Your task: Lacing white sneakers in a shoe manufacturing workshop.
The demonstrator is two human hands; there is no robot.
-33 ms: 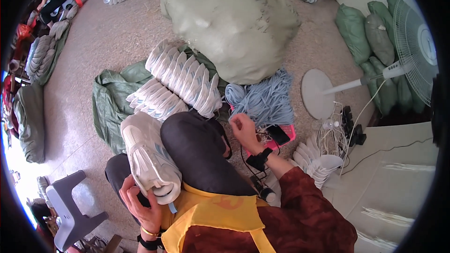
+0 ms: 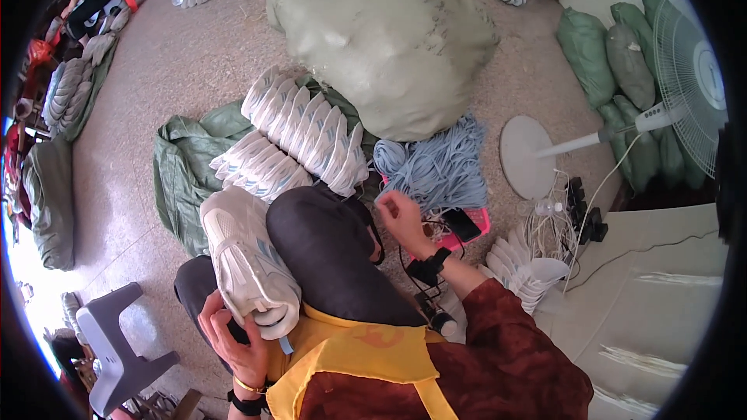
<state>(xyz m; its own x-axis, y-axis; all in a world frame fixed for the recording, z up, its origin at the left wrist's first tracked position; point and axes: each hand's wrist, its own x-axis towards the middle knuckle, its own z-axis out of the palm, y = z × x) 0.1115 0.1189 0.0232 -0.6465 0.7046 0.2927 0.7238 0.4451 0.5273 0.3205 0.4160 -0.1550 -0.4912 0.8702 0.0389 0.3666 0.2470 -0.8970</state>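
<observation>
On my lap lies a white sneaker (image 2: 247, 253), toe pointing away, with blue stripes on its side. My left hand (image 2: 237, 342) grips it at the heel, the thumb by the collar opening, where a small blue tab hangs. My right hand (image 2: 405, 222) is raised beyond my right knee with its fingers curled together. Whether something thin is pinched in them cannot be made out. Just past that hand, light blue shoelaces (image 2: 443, 163) are heaped over a pink basket (image 2: 484, 222), and a black phone (image 2: 461, 224) rests at the basket's near end.
Rows of nested white shoe uppers (image 2: 311, 136) lie on a green sack (image 2: 187, 155) ahead. Behind them bulges a large pale sack (image 2: 381, 39). A fan (image 2: 529, 157) stands right, near cables and a power strip (image 2: 576, 202). A grey stool (image 2: 117, 334) is at left; another person (image 2: 89, 0) sits far left.
My right hand has shifted slightly to the left. My left hand and the sneaker stay where they were.
</observation>
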